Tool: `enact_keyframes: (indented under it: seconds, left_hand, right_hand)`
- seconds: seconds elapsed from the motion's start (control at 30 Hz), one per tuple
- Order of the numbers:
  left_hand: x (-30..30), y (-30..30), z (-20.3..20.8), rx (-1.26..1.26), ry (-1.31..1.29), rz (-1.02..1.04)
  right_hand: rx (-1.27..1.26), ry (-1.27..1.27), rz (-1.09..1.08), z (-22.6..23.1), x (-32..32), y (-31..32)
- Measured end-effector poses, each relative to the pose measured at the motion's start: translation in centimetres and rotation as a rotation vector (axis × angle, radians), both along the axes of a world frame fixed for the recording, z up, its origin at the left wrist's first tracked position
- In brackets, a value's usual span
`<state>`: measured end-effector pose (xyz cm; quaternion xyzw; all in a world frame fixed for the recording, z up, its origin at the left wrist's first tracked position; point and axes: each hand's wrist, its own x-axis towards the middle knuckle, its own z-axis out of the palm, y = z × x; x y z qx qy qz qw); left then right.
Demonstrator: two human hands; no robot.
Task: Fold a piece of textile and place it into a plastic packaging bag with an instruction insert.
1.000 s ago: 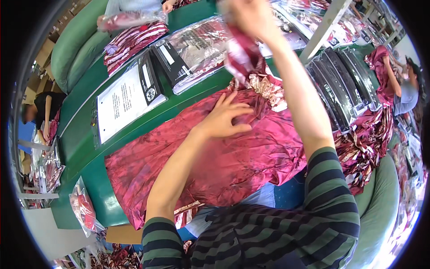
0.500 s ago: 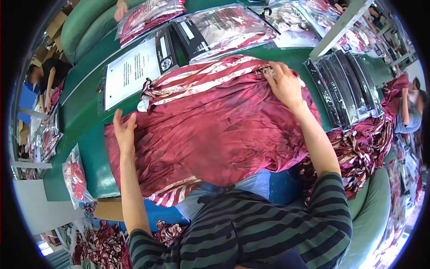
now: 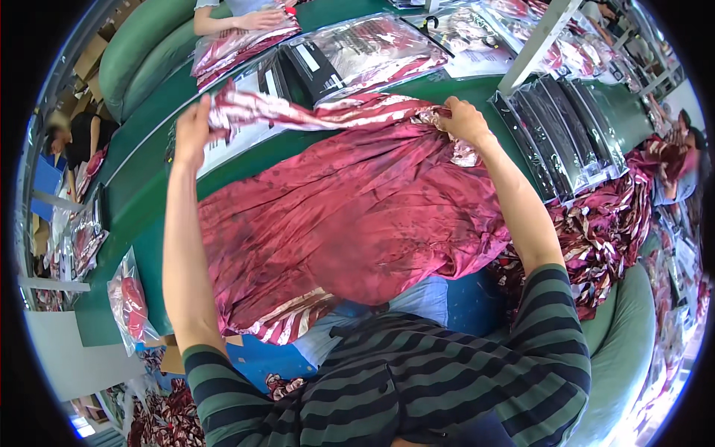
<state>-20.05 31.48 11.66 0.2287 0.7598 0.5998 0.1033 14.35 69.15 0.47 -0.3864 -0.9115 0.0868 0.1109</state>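
Note:
A dark red satiny garment (image 3: 357, 201) with red and cream striped parts lies spread before me, its near edge hanging over the table front. My left hand (image 3: 194, 128) is closed on the end of a striped piece of it (image 3: 275, 112), lifted off the table at the far left. At the far right of the garment, my right hand (image 3: 465, 121) pinches the gathered striped fabric beside the red cloth. The striped piece stretches between both hands, partly covering a white printed sheet (image 3: 223, 153) on the table.
Clear bags with folded garments (image 3: 380, 48) and black packaging (image 3: 313, 67) lie along the far side of the green table (image 3: 141, 194). Several black packets (image 3: 558, 138) stand right, near a metal post (image 3: 538, 45). A co-worker's hand (image 3: 261, 20) rests on a bag. A small bagged item (image 3: 132, 302) lies left.
My left hand has moved up and away from the garment's left edge, taken hold of the striped piece and raised it. The right hand shifted slightly left. A co-worker's arm came further into view.

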Motion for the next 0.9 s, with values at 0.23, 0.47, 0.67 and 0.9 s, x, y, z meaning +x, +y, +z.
enact_keyframes:
  seconds: [0.23, 0.47, 0.67, 0.9]
  left_hand:
    - [0.0, 3.1, 8.9, 0.132, -0.063, 0.011]
    - [-1.3, 3.2, 11.1, 0.109, 0.015, 0.017]
    - [-3.5, 0.9, 10.8, -0.247, 0.144, 0.119]
    - [-6.8, -1.3, 8.7, -0.302, 0.106, 0.035]
  right_hand:
    - [-0.355, 0.041, 0.011, 1.6, 0.2, 1.3]
    - [-0.73, 0.201, 0.056, 2.0, -0.3, 4.0]
    - [-0.165, 0.382, 0.222, 1.2, 0.2, 2.7]
    - [0.456, 0.374, 0.199, -0.4, 1.8, 2.0]
